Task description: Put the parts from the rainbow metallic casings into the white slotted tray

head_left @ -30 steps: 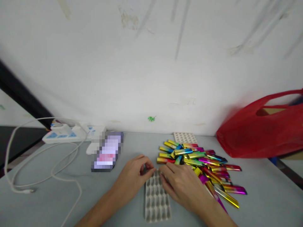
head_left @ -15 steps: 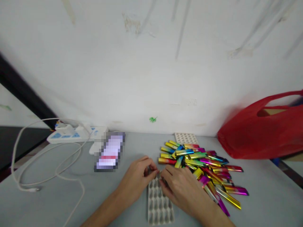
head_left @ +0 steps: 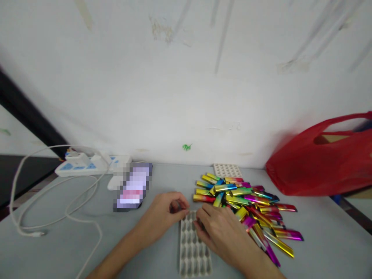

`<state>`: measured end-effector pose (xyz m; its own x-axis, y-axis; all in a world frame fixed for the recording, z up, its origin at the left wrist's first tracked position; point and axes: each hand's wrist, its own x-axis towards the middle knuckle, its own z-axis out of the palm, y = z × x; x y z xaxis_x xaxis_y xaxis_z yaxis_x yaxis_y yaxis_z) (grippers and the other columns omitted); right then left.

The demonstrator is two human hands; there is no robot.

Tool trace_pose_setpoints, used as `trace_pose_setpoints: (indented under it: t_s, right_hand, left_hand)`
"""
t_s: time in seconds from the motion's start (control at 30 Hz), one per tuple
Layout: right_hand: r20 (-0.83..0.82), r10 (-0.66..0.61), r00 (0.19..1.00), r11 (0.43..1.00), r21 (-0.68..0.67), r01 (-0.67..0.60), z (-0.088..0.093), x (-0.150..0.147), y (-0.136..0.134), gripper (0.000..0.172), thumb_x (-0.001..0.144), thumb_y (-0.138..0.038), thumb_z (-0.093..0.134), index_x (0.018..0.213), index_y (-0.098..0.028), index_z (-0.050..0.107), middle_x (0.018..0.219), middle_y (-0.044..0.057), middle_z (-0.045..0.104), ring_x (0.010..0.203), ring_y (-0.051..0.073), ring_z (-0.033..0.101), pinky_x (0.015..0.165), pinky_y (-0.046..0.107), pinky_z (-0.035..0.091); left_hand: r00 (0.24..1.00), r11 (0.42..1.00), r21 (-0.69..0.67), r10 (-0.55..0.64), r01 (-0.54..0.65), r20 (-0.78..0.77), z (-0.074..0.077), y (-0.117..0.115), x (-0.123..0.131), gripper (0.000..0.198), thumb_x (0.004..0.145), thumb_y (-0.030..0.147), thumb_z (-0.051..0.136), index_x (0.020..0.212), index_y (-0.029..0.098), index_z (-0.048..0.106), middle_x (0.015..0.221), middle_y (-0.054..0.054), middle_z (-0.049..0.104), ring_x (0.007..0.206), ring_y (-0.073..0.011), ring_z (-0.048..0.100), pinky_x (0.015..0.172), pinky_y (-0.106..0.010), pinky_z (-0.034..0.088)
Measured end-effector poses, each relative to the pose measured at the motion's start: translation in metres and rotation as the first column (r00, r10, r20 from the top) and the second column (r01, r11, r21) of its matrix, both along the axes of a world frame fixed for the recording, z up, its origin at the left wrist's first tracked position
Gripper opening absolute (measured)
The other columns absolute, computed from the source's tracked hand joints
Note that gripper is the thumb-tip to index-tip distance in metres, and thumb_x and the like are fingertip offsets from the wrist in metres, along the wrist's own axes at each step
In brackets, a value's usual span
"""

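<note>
A grey-white moulded tray point(head_left: 195, 254) with rows of small oblong hollows lies on the table in front of me. My left hand point(head_left: 167, 209) is at its far left corner, thumb and forefinger curved towards each other with a small gap and nothing visible between them. Over the far right part of the tray is my right hand point(head_left: 221, 228), its fingers curled down and closed. The fingertips are partly hidden, so I cannot make out what they hold. Beside this hand lies a heap of shiny, rainbow-coloured, flat slim cases point(head_left: 247, 199), which look like lighter shells.
A second white holed tray point(head_left: 227, 170) lies by the wall behind the heap. At right stands a red bag point(head_left: 316, 162). To the left are a blurred-out phone point(head_left: 134, 186), a white power strip point(head_left: 93, 164) and a looped white cable point(head_left: 83, 221).
My left hand has moved slightly left, away from my right hand, and the gap between them is wider. My right hand stays over the tray. The view has shifted a little.
</note>
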<state>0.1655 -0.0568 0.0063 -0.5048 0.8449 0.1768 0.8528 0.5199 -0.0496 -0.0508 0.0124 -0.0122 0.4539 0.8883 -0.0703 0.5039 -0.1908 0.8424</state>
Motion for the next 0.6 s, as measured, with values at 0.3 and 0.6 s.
trace_pose_setpoints:
  t_s: [0.3, 0.6]
  right_hand:
    - [0.012, 0.022, 1.000, 0.998, 0.062, -0.022, -0.0006, -0.0019, 0.0005, 0.017, 0.098, -0.017, 0.078, 0.089, -0.023, 0.066, 0.085, 0.000, 0.075, 0.074, 0.022, 0.074, 0.061, 0.035, 0.038]
    - [0.034, 0.045, 0.998, 0.995, 0.090, -0.048, 0.0025, -0.0030, -0.0007, 0.019, 0.097, -0.014, 0.078, 0.089, -0.022, 0.064, 0.083, 0.000, 0.074, 0.073, 0.021, 0.071, 0.061, 0.033, 0.037]
  left_hand:
    - [0.998, 0.995, -0.099, -0.018, 0.024, 0.058, -0.0014, 0.0062, -0.0046, 0.019, 0.081, 0.028, 0.079, 0.097, 0.019, 0.083, 0.078, 0.000, 0.077, 0.071, -0.0172, 0.064, 0.065, -0.026, 0.044]
    - [0.991, 0.990, -0.135, -0.019, 0.037, 0.131, -0.0035, 0.0085, -0.0045, 0.020, 0.079, 0.033, 0.082, 0.090, 0.017, 0.079, 0.078, -0.002, 0.077, 0.073, -0.0183, 0.067, 0.067, -0.027, 0.050]
